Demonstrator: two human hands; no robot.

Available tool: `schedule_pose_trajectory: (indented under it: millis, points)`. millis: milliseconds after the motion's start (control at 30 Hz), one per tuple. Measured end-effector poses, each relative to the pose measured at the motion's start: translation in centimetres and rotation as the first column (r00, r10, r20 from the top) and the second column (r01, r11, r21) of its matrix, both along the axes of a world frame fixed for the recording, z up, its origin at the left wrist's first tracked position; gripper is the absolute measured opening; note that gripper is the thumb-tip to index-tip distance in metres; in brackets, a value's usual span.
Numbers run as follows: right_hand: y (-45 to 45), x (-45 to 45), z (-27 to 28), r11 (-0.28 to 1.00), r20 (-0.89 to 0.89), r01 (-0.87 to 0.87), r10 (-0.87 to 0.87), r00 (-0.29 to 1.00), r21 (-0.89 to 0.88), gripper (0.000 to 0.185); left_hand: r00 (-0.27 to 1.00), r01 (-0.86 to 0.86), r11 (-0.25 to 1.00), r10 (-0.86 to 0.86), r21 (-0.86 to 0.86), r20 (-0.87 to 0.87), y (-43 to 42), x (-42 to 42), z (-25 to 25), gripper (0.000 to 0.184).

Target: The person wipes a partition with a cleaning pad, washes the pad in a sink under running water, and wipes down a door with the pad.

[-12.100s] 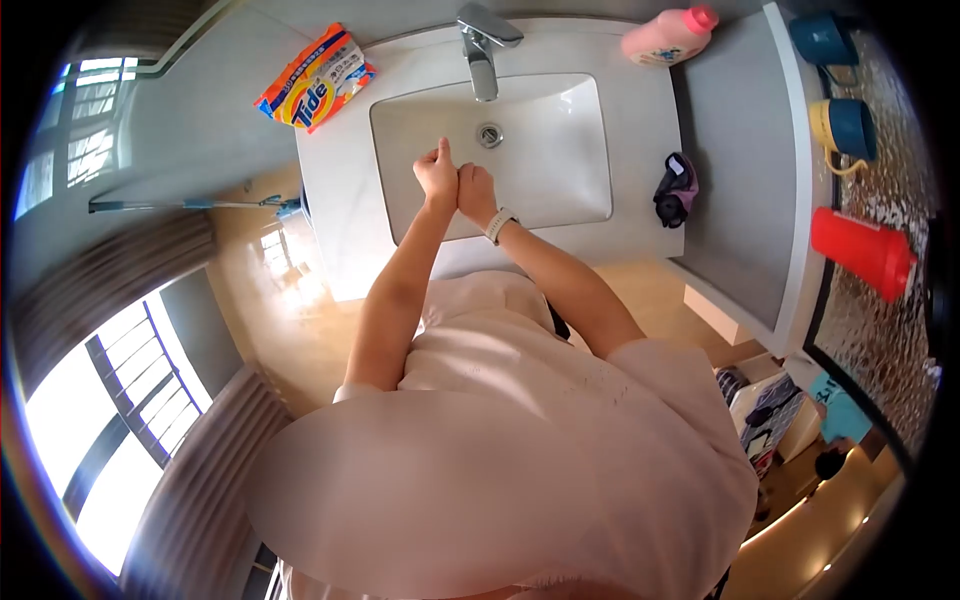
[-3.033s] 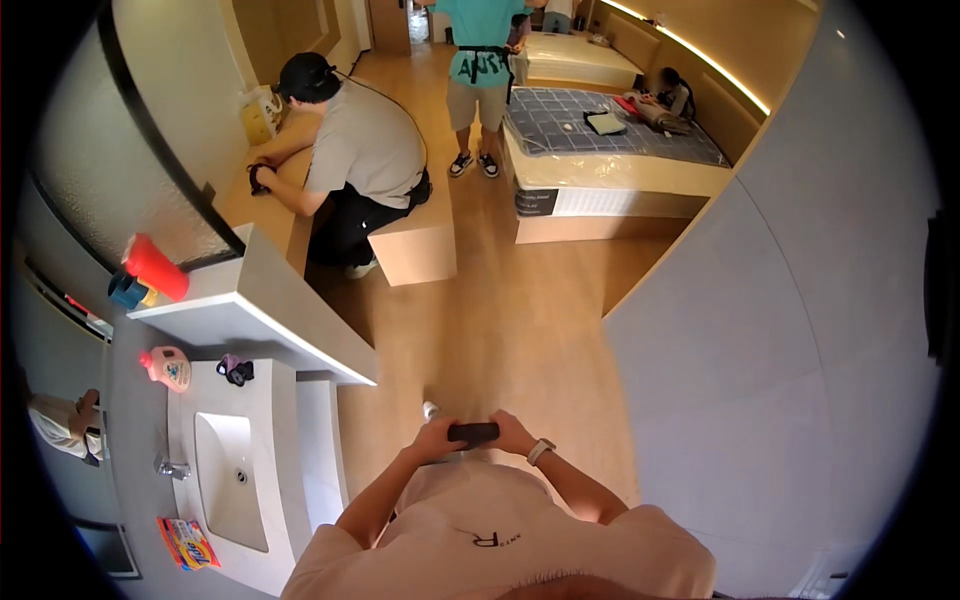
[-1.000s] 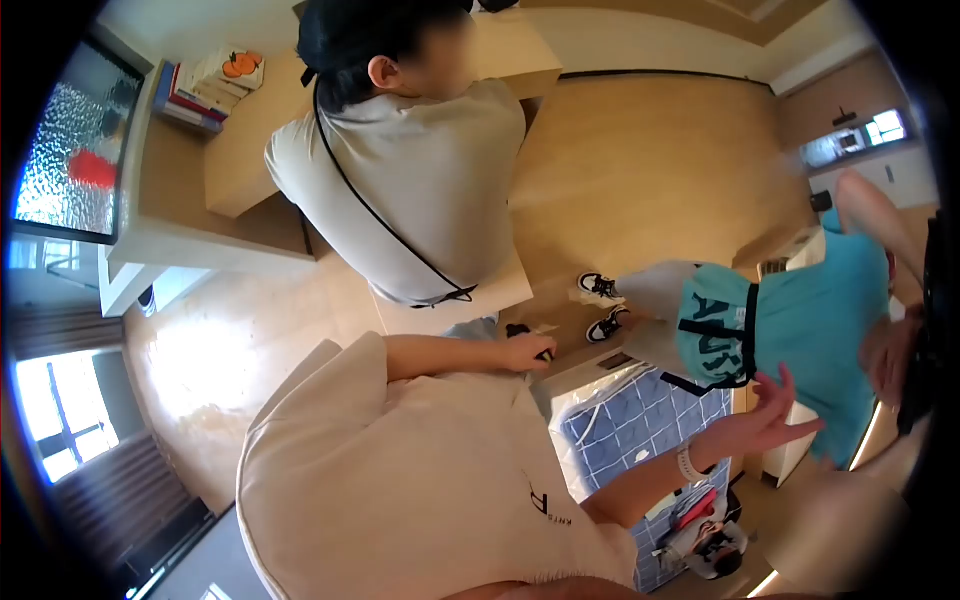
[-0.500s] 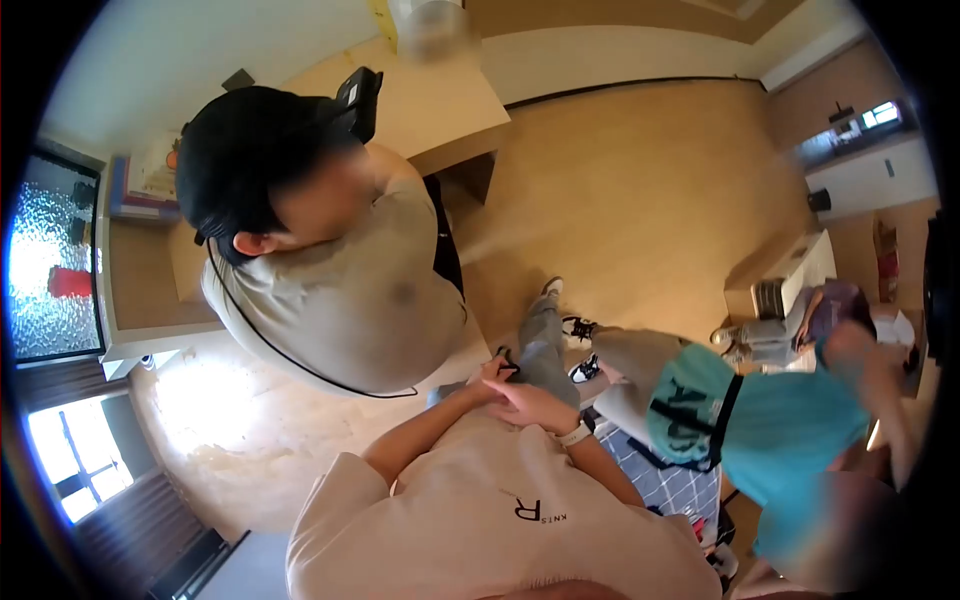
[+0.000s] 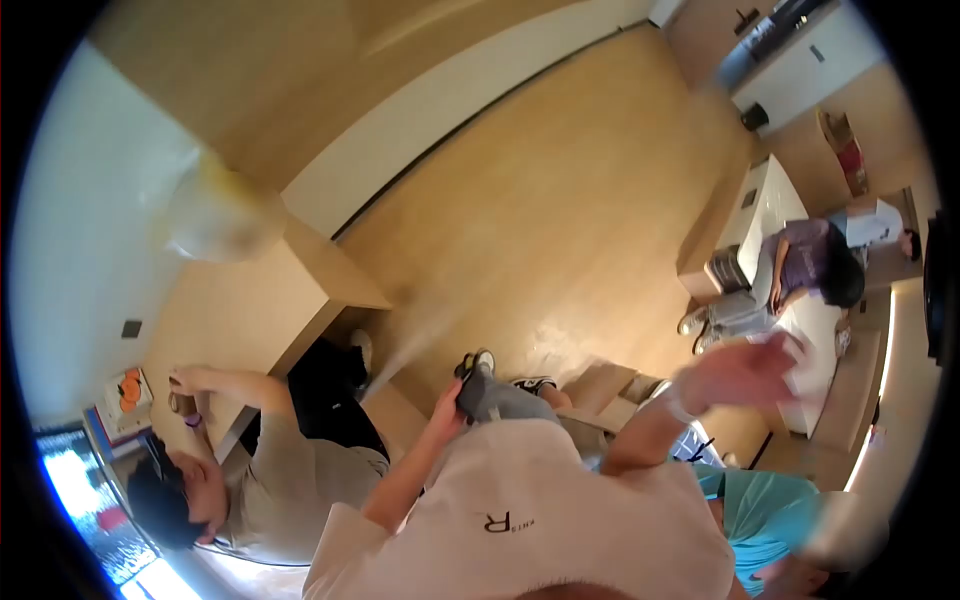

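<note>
My left hand (image 5: 450, 402) is low in front of my body, beside my grey trouser leg (image 5: 510, 402). Its fingers are closed on a small black object (image 5: 465, 367), whose kind I cannot make out. Out to the right, my right hand (image 5: 745, 375) is raised at the end of a stretched arm, with a white band (image 5: 682, 408) round the wrist. Motion smears its fingers, and I see no object in it.
A person in a grey-beige shirt (image 5: 300, 490) leans at a wooden desk (image 5: 235, 310) on the left, near a picture book (image 5: 128, 395). At lower right is a person in teal (image 5: 770, 510). Further off, a person in purple (image 5: 805, 262) sits on a white-topped bench (image 5: 762, 215).
My hands were together at my waist and are now apart. The right has swung up and out to the right. My view has turned, and the person in grey-beige now reaches over the desk.
</note>
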State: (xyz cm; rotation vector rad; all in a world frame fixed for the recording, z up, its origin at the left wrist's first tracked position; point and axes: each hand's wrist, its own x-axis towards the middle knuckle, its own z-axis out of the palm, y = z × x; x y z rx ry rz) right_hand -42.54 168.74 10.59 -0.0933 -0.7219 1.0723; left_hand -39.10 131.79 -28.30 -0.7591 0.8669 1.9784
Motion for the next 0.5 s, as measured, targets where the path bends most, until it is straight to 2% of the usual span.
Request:
schedule_pose_trajectory:
  millis: [33, 100, 133, 167, 200, 233, 267, 300, 333, 367, 400, 433, 467, 500]
  points:
    - [1.4, 0.6, 2.0, 0.975, 0.019, -0.020, 0.016, 1.000, 0.223, 0.047, 1.000, 0.026, 1.000, -0.026, 0.000, 0.009, 2.4, -2.7, 1.7, 0.039]
    - [4.5, 2.0, 5.6, 0.760, 0.078, -0.136, 0.112, 0.991, 0.635, 0.048, 0.998, 0.026, 0.999, -0.024, 0.031, -0.065, 8.1, -7.3, 3.6, 0.040]
    - [3.3, -0.5, 4.5, 0.852, -0.086, -0.316, 0.384, 0.920, 0.418, 0.049, 0.997, 0.017, 0.998, -0.021, -0.060, -0.070, 10.6, -9.0, 3.4, 0.043]
    - [3.5, -3.2, 2.0, 0.908, -0.040, -0.315, 0.338, 0.940, 0.274, 0.045, 0.997, 0.044, 0.998, -0.047, -0.053, -0.060, 13.0, -11.1, 4.2, 0.043]
    - [3.9, -5.8, -1.7, 0.950, 0.236, -0.296, 0.268, 0.934, 0.095, 0.041, 0.988, 0.104, 0.994, -0.108, -0.043, -0.111, 15.7, -13.5, 5.5, 0.044]
    - [4.1, -8.6, -5.6, 0.950, 0.583, -0.298, 0.294, 0.757, -0.092, 0.037, 0.973, 0.158, 0.987, -0.162, -0.038, -0.164, 18.2, -15.7, 6.8, 0.045]
    - [4.5, -10.8, -9.6, 0.906, 0.808, -0.330, 0.396, 0.437, -0.265, 0.033, 0.970, 0.192, 0.981, -0.195, -0.032, -0.145, 20.9, -17.9, 8.0, 0.040]
    - [5.2, -12.1, -14.6, 0.846, 0.867, -0.341, 0.477, 0.142, -0.410, 0.029, 0.970, 0.189, 0.982, -0.190, -0.023, -0.153, 23.2, -19.6, 7.8, 0.040]
    - [6.2, -12.9, -21.1, 0.793, 0.851, -0.338, 0.521, -0.056, -0.508, 0.031, 0.900, 0.307, 0.942, -0.334, -0.137, -0.278, 24.6, -21.0, 7.4, 0.037]
    - [6.0, -12.9, -25.4, 0.848, 0.874, -0.214, 0.461, -0.152, -0.484, 0.027, 0.782, 0.389, 0.885, -0.464, -0.255, -0.417, 27.4, -24.8, 7.2, 0.035]
    - [6.2, -14.2, -28.8, 0.866, 0.892, -0.216, 0.448, -0.068, -0.451, 0.029, 0.559, 0.331, 0.804, -0.589, -0.494, -0.583, 29.6, -27.7, 7.6, 0.031]
    - [6.6, -15.7, -31.3, 0.877, 0.894, -0.197, 0.447, -0.002, -0.439, 0.032, 0.277, 0.237, 0.731, -0.682, -0.639, -0.677, 31.5, -30.7, 7.5, 0.033]
    - [8.4, -18.4, -33.0, 0.877, 0.891, -0.185, 0.454, 0.010, -0.444, 0.032, 0.190, 0.205, 0.672, -0.740, -0.711, -0.645, 33.7, -33.4, 7.7, 0.032]
    - [9.7, -20.8, -34.4, 0.598, 0.596, -0.056, 0.802, 0.047, -0.800, 0.036, 0.098, 0.180, 0.599, -0.800, -0.780, -0.592, 35.8, -35.6, 8.0, 0.031]
